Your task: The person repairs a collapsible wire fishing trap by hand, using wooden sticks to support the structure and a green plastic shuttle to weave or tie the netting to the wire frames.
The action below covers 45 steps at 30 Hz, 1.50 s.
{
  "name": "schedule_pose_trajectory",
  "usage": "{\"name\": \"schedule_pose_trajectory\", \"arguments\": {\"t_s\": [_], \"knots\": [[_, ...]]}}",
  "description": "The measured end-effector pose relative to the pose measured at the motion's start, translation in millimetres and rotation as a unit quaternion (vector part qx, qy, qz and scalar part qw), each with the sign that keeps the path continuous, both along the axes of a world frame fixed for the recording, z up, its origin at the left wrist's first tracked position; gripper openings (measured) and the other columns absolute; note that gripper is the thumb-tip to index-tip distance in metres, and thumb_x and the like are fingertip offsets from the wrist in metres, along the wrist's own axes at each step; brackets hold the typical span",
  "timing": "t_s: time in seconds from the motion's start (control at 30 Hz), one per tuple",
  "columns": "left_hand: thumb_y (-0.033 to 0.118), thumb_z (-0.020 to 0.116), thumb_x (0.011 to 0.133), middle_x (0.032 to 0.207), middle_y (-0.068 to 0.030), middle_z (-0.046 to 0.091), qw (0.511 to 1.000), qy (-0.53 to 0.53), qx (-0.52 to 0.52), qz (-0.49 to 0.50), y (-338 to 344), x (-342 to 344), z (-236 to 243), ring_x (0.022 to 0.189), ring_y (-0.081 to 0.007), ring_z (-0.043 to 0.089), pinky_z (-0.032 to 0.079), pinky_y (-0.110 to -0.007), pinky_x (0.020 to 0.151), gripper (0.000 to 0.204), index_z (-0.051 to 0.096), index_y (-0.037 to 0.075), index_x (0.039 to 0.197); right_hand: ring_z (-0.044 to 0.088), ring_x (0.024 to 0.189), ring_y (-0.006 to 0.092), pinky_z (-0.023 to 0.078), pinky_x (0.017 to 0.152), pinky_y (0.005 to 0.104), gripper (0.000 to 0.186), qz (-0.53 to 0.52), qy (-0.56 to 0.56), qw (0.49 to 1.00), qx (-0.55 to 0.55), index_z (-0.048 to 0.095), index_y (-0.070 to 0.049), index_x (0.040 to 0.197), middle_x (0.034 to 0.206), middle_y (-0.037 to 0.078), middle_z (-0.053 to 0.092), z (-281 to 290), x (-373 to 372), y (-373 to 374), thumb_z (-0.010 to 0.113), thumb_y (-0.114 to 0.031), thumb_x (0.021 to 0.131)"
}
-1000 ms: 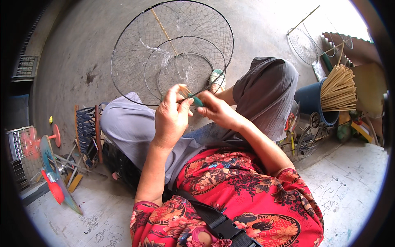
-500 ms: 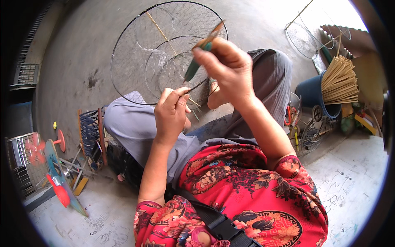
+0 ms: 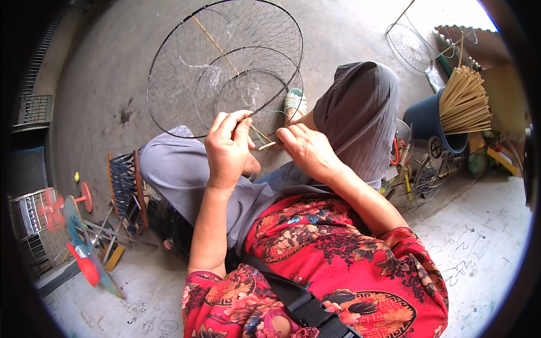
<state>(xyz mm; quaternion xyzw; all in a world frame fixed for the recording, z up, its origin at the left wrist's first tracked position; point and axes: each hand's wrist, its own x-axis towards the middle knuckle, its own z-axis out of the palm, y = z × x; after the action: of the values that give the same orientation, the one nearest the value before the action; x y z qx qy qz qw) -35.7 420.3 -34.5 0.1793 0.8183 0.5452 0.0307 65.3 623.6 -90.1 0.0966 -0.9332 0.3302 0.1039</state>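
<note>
A round net trap [image 3: 149,79] with a black hoop, smaller inner rings and fine mesh leans before my knees. A thin bamboo stick [image 3: 214,43] spans it. My left hand [image 3: 228,147] pinches the near edge of the hoop between thumb and fingers. Just to its right, my right hand [image 3: 310,151] is closed, knuckles up; the green netting needle it held earlier is now mostly hidden by the fingers. Between the hands shows the pale end of a bamboo stick [image 3: 266,146]. A thin green cord [image 3: 277,111] runs near the hoop's edge.
To the right stands a blue bucket [image 3: 424,121] packed with bamboo sticks [image 3: 466,101], beside a small wheel [image 3: 434,147]. More wire hoops [image 3: 410,48] lie at the far right. On the left are a folding stool [image 3: 125,188] and a red fan-like object [image 3: 84,265]. My slippered foot [image 3: 295,104] is close to the net.
My right hand has come down from above the hoop to beside my left hand, and the green needle has dropped from sight. The net has shifted slightly left; my left hand keeps its pinch.
</note>
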Motion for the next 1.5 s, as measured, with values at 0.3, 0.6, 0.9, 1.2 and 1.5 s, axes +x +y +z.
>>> {"name": "schedule_pose_trajectory", "arguments": {"t_s": [0.3, 0.6, 0.9, 1.2, 1.5], "knots": [[0.001, 0.079, 0.106, 0.097, -0.0125, 0.075, 0.987, 0.140, -0.072, 0.035, -10.1, -17.7, -20.0, 0.074, -0.0276, 0.075, 0.058, -0.039, 0.065, 0.012, 0.082, 0.003, 0.117, 0.076, 0.114, 0.0380, 0.061, 0.101, 0.0427, 0.035, 0.149, 0.022, 0.950, -0.274, 0.072, 0.001, 0.128, 0.126, 0.017, 0.074, 91.4, 20.3, -4.3, 0.076, 0.009, 0.094], [0.005, 0.078, 0.105, 0.098, -0.0161, 0.080, 0.987, 0.084, -0.065, 0.119, -24.2, -32.5, -11.3, 0.087, -0.0382, 0.079, 0.062, -0.045, 0.077, 0.007, 0.075, 0.003, 0.112, 0.067, 0.076, 0.0239, 0.055, 0.084, 0.0415, 0.035, 0.475, 0.088, 0.535, -0.693, 0.066, 0.004, 0.105, 0.087, 0.012, 0.067, 179.7, 59.7, 14.4, 0.048, -0.020, 0.123], [0.006, 0.074, 0.112, 0.097, -0.0078, 0.076, 0.985, 0.090, -0.148, 0.013, -42.9, -20.5, 6.4, 0.062, -0.0143, 0.069, 0.054, -0.033, 0.059, 0.009, 0.071, -0.002, 0.113, 0.072, 0.066, 0.0470, 0.054, 0.058, 0.0562, 0.025, 0.101, -0.155, 0.977, -0.109, 0.049, -0.003, 0.116, 0.071, 0.023, 0.068, 33.9, -6.1, -14.3, 0.068, -0.020, 0.116], [-0.002, 0.073, 0.111, 0.101, -0.0068, 0.075, 0.996, 0.051, -0.070, 0.018, -42.0, -23.7, 3.2, 0.064, -0.0091, 0.064, 0.053, -0.029, 0.059, 0.011, 0.075, -0.005, 0.121, 0.072, 0.063, 0.0412, 0.055, 0.058, 0.0509, 0.026, 0.135, -0.144, 0.980, -0.032, 0.052, -0.004, 0.123, 0.070, 0.022, 0.066, 14.3, -44.1, -27.7, 0.071, -0.020, 0.116], [0.004, 0.078, 0.107, 0.096, -0.0134, 0.077, 0.998, -0.027, -0.048, 0.042, -33.9, -17.1, 8.7, 0.076, -0.0266, 0.077, 0.059, -0.042, 0.070, 0.020, 0.074, 0.002, 0.127, 0.081, 0.098, 0.0220, 0.066, 0.086, 0.0381, 0.029, -0.069, -0.170, 0.904, -0.387, 0.064, -0.001, 0.124, 0.106, 0.013, 0.076, 66.6, -79.8, -26.5, 0.083, -0.016, 0.108]]}}
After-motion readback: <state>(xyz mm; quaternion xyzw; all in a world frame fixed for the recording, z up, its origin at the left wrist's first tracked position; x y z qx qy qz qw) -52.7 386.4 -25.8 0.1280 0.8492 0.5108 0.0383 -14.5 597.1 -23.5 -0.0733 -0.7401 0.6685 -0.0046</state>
